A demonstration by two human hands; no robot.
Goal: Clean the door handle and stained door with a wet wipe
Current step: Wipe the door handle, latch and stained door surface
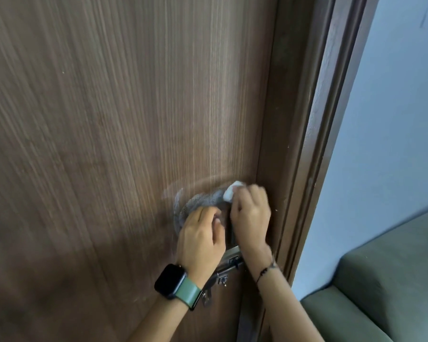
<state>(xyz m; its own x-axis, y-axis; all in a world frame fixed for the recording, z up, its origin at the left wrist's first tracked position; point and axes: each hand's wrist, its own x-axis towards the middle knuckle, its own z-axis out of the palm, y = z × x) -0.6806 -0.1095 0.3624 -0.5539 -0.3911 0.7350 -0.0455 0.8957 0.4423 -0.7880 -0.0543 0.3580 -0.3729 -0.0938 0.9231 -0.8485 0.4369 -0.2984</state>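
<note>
A brown wood-grain door (109,119) fills the view. A greyish-white smear (195,201) curves across it just above my hands. My right hand (250,213) presses a bunched white wet wipe (232,191) against the door at the right end of that smear. To the left, my left hand (200,238), a smartwatch on its wrist, is curled around the door handle; the handle itself is almost wholly hidden under both hands.
A metal slide bolt (229,265) sits on the door just below my hands. The dark brown door frame (304,144) runs down the right side. Beyond it are a pale blue wall (393,119) and a green sofa (386,280).
</note>
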